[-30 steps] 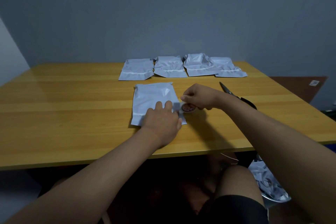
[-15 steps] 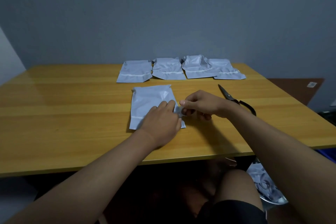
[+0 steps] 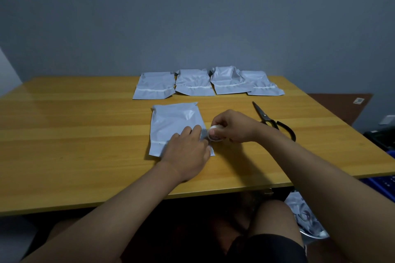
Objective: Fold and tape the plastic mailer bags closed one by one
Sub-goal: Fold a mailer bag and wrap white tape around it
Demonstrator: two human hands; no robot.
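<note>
Mailer (image 3: 174,123) lies flat at mid-table, near the front edge, its folded flap toward the person. The left hand (image 3: 188,151) presses flat on the flap with straight fingers; just right, the right hand (image 3: 232,126) pinches a tape roll (image 3: 214,134) at the mailer's right edge, so taping seems under way, not finished. Four mailers (image 3: 226,81) behind look already taped. Scissors (image 3: 272,120) lie right; the table's (image 3: 74,145) left half offers room.
</note>
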